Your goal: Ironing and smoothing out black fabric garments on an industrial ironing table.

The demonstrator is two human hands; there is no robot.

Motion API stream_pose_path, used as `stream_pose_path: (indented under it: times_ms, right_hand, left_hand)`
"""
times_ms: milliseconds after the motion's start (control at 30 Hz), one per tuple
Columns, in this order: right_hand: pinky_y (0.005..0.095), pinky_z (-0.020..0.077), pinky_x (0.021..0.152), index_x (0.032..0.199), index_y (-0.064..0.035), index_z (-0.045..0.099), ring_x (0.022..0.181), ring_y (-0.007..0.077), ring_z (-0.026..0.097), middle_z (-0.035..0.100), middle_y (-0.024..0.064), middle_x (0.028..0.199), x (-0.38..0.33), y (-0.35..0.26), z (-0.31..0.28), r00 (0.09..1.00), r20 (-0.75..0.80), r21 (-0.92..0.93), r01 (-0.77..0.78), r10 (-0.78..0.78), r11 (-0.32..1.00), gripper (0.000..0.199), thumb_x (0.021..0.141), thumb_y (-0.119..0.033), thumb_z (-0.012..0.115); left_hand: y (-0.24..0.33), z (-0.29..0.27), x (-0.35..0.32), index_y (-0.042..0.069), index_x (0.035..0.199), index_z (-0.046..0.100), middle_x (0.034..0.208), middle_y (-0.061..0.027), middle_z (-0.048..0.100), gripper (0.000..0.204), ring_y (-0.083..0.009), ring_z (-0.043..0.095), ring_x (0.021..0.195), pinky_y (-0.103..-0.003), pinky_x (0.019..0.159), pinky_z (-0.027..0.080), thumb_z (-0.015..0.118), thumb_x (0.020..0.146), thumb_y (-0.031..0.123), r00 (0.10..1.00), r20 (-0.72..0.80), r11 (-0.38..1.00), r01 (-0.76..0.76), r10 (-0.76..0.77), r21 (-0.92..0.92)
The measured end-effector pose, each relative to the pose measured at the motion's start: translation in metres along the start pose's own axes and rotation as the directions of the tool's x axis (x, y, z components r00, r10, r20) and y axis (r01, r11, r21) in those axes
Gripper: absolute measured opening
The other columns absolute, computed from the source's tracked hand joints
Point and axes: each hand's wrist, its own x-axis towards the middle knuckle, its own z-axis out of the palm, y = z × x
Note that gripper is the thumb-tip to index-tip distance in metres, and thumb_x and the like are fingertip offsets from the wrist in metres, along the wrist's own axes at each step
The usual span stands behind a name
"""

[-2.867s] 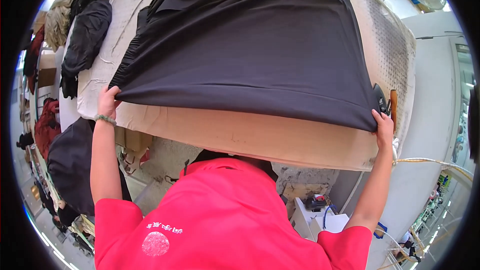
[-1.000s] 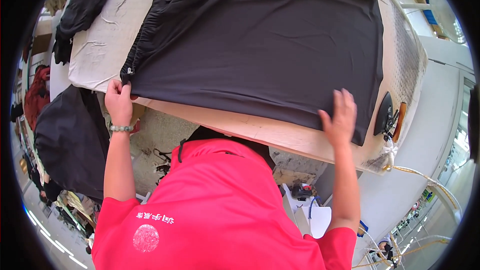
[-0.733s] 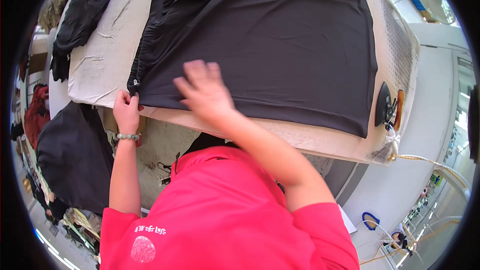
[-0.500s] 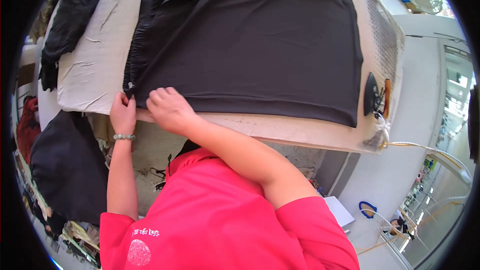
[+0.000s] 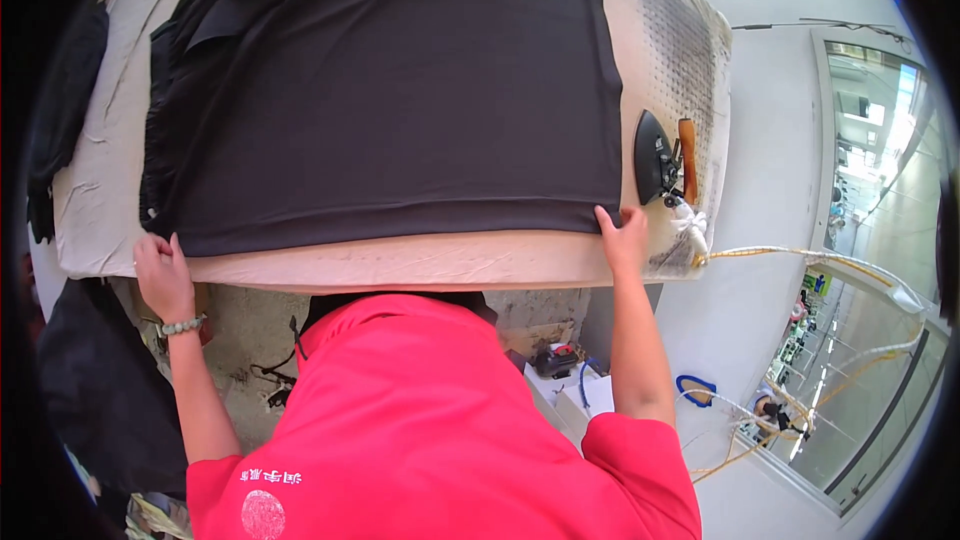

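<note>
Padded and cloth-covered, the desk fills the upper half of my view, with dark garments heaped along its edge at about nine o'clock. Going left to right: my left hand sits at the near left corner of the black fabric, fingers curled onto the hem at about eight o'clock, apparently pinching it, though I cannot tell for certain that it grips. A bead bracelet rings that wrist. The fabric lies spread flat across the desk, its near hem running almost straight between my two hands. My right hand rests at the near right corner at about three o'clock, fingers extended and pressing on the cloth edge, not closed around anything. Just beyond it, toward two o'clock, a dark iron with a wooden handle stands apart from the fabric. I judge this the squaring-up step: both corners pinned. Any further pull wants even tension from both hands.
</note>
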Motion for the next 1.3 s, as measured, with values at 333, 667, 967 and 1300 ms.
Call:
stream_pose_path:
  times_ms: [333,667,967,1300]
  right_hand:
    - [0.0251,0.0373,0.047,0.080,-0.0072,0.059,0.049,0.0080,0.049,0.051,-0.0018,0.058,0.021,0.031,-0.071,0.672,0.740,0.619,-0.682,0.001,0.389,0.024,0.097,-0.019,0.069]
    - [0.0438,0.0476,0.100,0.141,0.0002,0.049,0.119,0.0359,0.058,0.060,0.0191,0.129,0.134,0.045,-0.082,0.909,-0.113,0.073,0.411,-0.402,0.909,0.055,0.094,-0.018,0.070]
    - [0.0287,0.0474,0.054,0.099,-0.0033,0.059,0.056,0.0116,0.058,0.060,0.0021,0.069,0.175,0.082,-0.070,0.853,0.521,0.401,-0.215,-0.029,0.890,0.025,0.098,-0.026,0.068]
    - [0.0282,0.0427,0.050,0.114,-0.0014,0.062,0.053,0.0096,0.052,0.054,0.0002,0.068,0.173,-0.008,-0.098,0.843,0.530,0.339,-0.114,-0.090,0.934,0.036,0.095,-0.031,0.072]
  left_hand:
    - [0.411,0.063,-0.027,0.015,0.135,0.060,0.149,-0.0120,0.050,0.058,-0.0348,0.041,0.143,-0.050,0.118,0.031,0.077,0.080,0.020,0.636,0.210,0.668,-0.677,0.742,-0.310]
    - [0.618,0.095,-0.173,-0.001,0.155,0.032,0.163,-0.0164,0.032,0.088,-0.0302,0.021,0.155,-0.049,0.127,0.012,0.060,0.091,0.053,0.339,0.136,0.328,-0.613,0.931,-0.719]
    - [0.466,0.070,-0.109,0.010,0.154,0.041,0.164,-0.0123,0.032,0.084,-0.0298,0.022,0.155,-0.051,0.126,0.013,0.072,0.084,0.045,0.689,0.290,0.732,-0.521,0.664,-0.438]
    - [0.580,0.088,-0.218,0.001,0.116,0.066,0.121,-0.0168,0.066,0.044,-0.0351,0.057,0.125,-0.048,0.111,0.041,0.071,0.085,0.032,0.396,-0.023,0.125,-0.343,0.918,-0.931]
